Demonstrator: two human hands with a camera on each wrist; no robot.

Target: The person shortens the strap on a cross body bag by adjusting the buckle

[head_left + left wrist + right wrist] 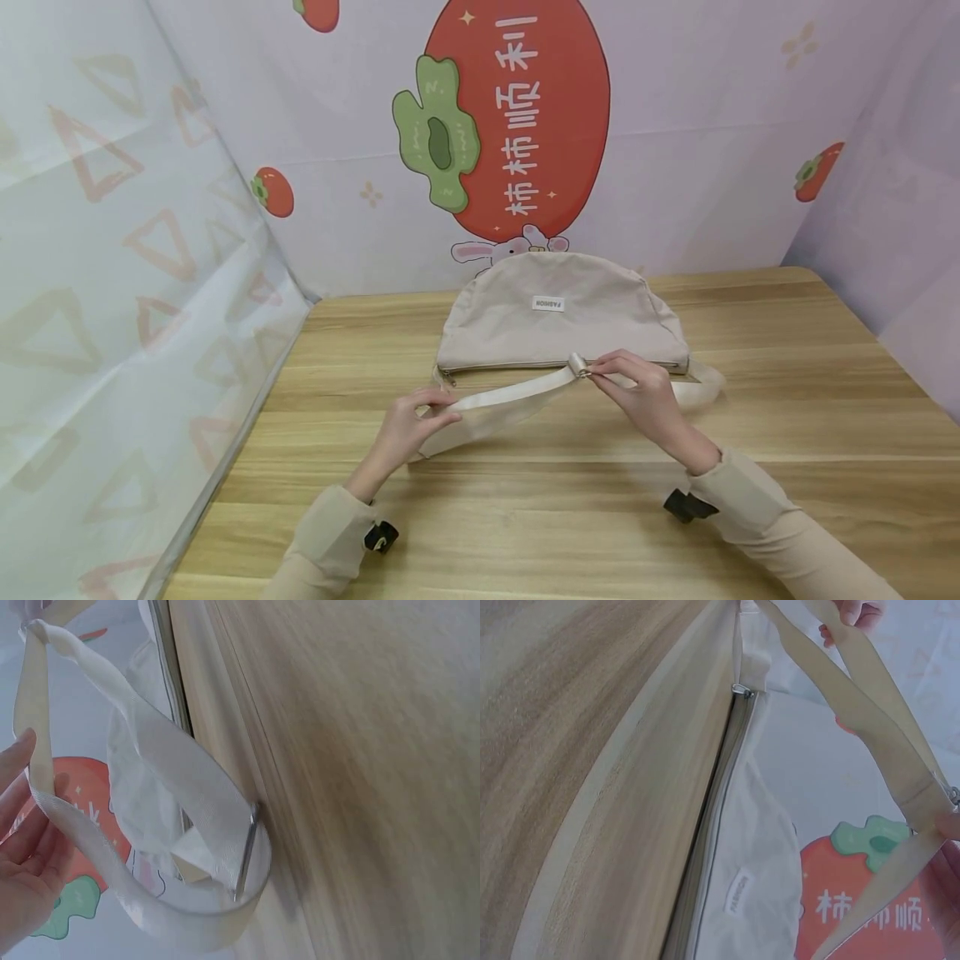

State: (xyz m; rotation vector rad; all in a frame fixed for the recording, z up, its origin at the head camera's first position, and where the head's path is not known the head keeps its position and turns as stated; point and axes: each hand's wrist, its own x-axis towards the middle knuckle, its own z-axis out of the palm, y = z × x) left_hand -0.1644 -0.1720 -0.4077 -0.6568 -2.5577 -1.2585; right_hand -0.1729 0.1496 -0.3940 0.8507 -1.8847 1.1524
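Observation:
A cream fabric bag [510,325] with a small "FASHION" label lies on the table, its zipper edge facing me. Its pale strap [517,391] is raised in front of the bag and stretched between both hands. My left hand [412,425] pinches the strap at its left part; a loop hangs below it, with a metal ring [247,851] seen in the left wrist view. At the strap's metal buckle [582,372], my right hand [637,392] pinches with thumb and fingertips. In the right wrist view the zipper pull [742,691] shows at the bag's end.
The wooden table [525,525] spreads around the bag. Behind it hangs a printed cloth [360,108] with a large red persimmon picture, and another patterned cloth [112,292] stands along the left edge. Black wrist straps show on both sleeves.

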